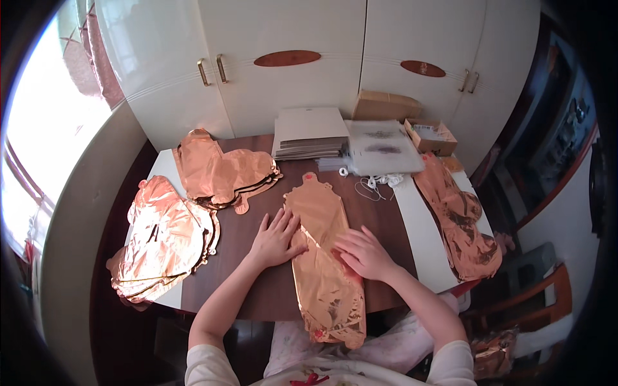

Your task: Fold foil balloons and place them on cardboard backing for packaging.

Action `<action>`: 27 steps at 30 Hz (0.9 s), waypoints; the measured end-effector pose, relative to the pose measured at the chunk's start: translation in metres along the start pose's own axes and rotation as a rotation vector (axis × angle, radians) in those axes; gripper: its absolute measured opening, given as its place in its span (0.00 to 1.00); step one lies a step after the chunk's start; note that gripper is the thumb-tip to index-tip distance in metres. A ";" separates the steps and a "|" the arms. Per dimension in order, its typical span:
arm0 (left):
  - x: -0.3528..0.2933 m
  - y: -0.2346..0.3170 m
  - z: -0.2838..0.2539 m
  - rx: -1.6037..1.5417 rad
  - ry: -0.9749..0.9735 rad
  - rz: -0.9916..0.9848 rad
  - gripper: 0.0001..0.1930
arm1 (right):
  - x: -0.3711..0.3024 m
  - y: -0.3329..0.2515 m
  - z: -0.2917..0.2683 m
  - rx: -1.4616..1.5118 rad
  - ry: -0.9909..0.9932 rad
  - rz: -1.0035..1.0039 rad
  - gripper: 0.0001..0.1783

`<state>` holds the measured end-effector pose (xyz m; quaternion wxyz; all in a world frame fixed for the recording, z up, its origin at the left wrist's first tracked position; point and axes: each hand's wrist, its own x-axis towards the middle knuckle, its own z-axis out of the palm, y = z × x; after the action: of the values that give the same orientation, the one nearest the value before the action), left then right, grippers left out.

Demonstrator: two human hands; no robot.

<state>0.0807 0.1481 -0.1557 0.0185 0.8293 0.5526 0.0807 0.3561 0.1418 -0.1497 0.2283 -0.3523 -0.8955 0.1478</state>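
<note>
While bare left hand (277,241), open at its left edge, and right hand (365,253), open on top, touch the long copper-coloured foil piece (322,270), frame centre, brown-and-white table (383,212), light even strokes should avoid creases

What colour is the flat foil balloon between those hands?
The foil balloon is shiny coppery rose gold, clearest in the head view.

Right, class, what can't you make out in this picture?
In the head view:
Middle foil: underside, hidden by its upper face.
Right hand: palm, hidden by its back.
Near-left foils: lower sheets, mostly under the top one.
Open box: contents, too small to identify.
Curtain: top, cut off by the upper edge.
Window: outdoors, lost in glare.
</note>
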 end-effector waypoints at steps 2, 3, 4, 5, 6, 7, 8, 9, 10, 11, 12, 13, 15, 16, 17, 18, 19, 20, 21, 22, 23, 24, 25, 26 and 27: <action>0.000 0.000 0.005 0.003 0.035 0.017 0.42 | 0.026 0.009 0.015 -0.066 0.041 -0.086 0.20; 0.001 0.000 0.007 0.007 0.063 0.032 0.41 | 0.038 0.009 0.020 -0.072 0.046 -0.084 0.20; 0.000 -0.003 0.008 0.018 0.051 0.035 0.42 | 0.050 0.009 0.027 -0.109 0.020 -0.113 0.20; -0.002 -0.003 0.008 0.019 0.053 0.038 0.42 | 0.059 0.006 0.031 -0.148 -0.004 -0.139 0.21; -0.002 -0.002 0.009 0.018 0.050 0.028 0.42 | 0.066 0.002 0.032 -0.191 -0.018 -0.138 0.22; -0.002 -0.002 0.009 0.018 0.046 0.019 0.43 | 0.068 0.001 0.036 -0.191 -0.016 -0.136 0.22; -0.001 -0.003 0.009 0.018 0.046 0.021 0.43 | 0.070 0.002 0.040 -0.227 -0.016 -0.120 0.22; 0.001 -0.002 0.009 0.024 0.046 0.031 0.44 | 0.071 0.002 0.043 -0.262 -0.016 -0.104 0.22; 0.000 -0.002 0.009 0.028 0.045 0.035 0.45 | 0.070 0.003 0.045 -0.259 -0.020 -0.104 0.22; 0.000 -0.002 0.009 0.025 0.041 0.031 0.45 | 0.068 0.004 0.046 -0.276 0.015 -0.091 0.21; 0.000 -0.003 0.008 0.040 0.040 0.031 0.45 | 0.067 0.005 0.047 -0.294 0.049 -0.077 0.20; 0.000 -0.002 0.008 0.053 0.038 0.033 0.45 | 0.066 0.006 0.048 -0.292 0.044 -0.075 0.20; -0.001 -0.003 0.007 0.048 0.037 0.028 0.45 | 0.066 0.007 0.050 -0.293 0.101 -0.084 0.19; 0.000 -0.003 0.008 0.049 0.036 0.025 0.45 | 0.065 0.009 0.052 -0.291 0.097 -0.080 0.19; 0.000 -0.003 0.009 0.046 0.032 0.025 0.45 | 0.065 0.011 0.054 -0.288 0.118 -0.085 0.18; 0.001 -0.003 0.010 0.043 0.036 0.027 0.45 | 0.065 0.012 0.055 -0.285 0.139 -0.089 0.18; 0.000 -0.003 0.010 0.043 0.043 0.027 0.45 | 0.065 0.012 0.055 -0.284 0.137 -0.090 0.18; 0.000 -0.003 0.009 0.043 0.042 0.026 0.45 | 0.065 0.011 0.054 -0.284 0.135 -0.087 0.18; -0.001 -0.003 0.009 0.039 0.037 0.026 0.45 | 0.065 0.010 0.054 -0.283 0.134 -0.084 0.18; -0.001 -0.002 0.009 0.035 0.034 0.027 0.45 | 0.065 0.010 0.054 -0.282 0.135 -0.085 0.18; -0.001 -0.002 0.008 0.037 0.034 0.026 0.45 | 0.064 0.010 0.053 -0.282 0.129 -0.086 0.18; -0.002 -0.002 0.006 0.016 0.022 0.012 0.45 | 0.064 0.009 0.053 -0.282 0.124 -0.087 0.19; -0.002 -0.002 0.006 -0.004 0.012 -0.001 0.45 | 0.064 0.009 0.053 -0.281 0.125 -0.088 0.19; -0.003 -0.002 0.006 -0.003 0.011 -0.001 0.45 | 0.063 0.009 0.053 -0.267 0.118 -0.081 0.19; -0.006 -0.002 0.008 -0.005 0.029 -0.022 0.45 | 0.063 0.009 0.053 -0.253 0.111 -0.074 0.19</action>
<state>0.0779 0.1442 -0.1644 0.0131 0.8220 0.5615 0.0939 0.2932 0.1867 -0.1800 0.2363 -0.3525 -0.9055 0.0054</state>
